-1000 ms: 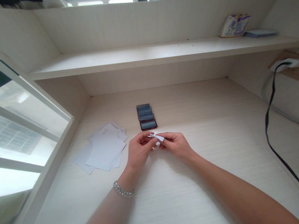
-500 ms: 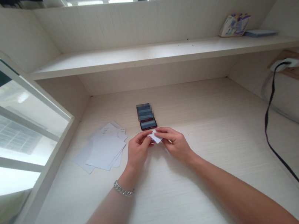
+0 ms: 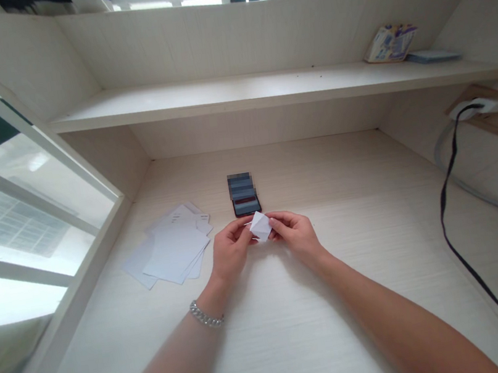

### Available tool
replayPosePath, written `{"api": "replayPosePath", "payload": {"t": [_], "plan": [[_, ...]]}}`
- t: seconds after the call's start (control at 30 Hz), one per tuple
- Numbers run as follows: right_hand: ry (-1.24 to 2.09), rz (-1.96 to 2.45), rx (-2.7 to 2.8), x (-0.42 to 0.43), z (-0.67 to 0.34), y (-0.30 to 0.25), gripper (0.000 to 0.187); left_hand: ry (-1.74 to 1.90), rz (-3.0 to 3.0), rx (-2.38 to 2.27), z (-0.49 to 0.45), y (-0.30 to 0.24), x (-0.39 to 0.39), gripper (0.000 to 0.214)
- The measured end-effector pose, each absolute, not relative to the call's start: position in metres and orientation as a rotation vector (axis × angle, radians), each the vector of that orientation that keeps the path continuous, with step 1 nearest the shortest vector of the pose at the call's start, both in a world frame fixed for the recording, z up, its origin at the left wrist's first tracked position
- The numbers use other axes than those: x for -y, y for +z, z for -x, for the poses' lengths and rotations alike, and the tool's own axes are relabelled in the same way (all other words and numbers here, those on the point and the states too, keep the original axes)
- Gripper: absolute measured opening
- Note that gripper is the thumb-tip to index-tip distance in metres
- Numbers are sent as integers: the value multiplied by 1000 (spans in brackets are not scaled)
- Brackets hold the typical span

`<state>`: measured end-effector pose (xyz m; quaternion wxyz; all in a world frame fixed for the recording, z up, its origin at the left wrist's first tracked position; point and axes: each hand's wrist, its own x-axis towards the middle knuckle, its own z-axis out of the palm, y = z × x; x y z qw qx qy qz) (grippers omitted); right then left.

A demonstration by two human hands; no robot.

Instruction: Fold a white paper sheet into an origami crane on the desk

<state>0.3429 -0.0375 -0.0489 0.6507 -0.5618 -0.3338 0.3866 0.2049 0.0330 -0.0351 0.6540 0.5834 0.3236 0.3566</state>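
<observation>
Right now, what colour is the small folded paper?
The small folded paper is white, clearest in the head view.

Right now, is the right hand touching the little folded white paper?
Touching. The head view shows it: the right hand has its thumb against the right edge of the folded paper.

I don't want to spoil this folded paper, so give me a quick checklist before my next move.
1. Left hand gripping the folded paper: ok, at its left side.
2. Right hand gripping it: ok, at its right side.
3. Loose sheets within easy reach: ok, beside the left hand.
4. Phone well clear of the hands: not ok, just beyond them.
5. Creases sharp: cannot tell, too small.
</observation>
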Motion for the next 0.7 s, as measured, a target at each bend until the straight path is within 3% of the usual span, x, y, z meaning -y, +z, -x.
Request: {"api": "replayPosePath", "payload": {"t": [0.23,0.7], "plan": [[982,1242,823,39,-344,-48,30,716,-1329,-598,-204,-34,-32,45],[1108,1173,851,40,-349,-46,30,805,-1422,-681,-203,-33,-27,26]]}}
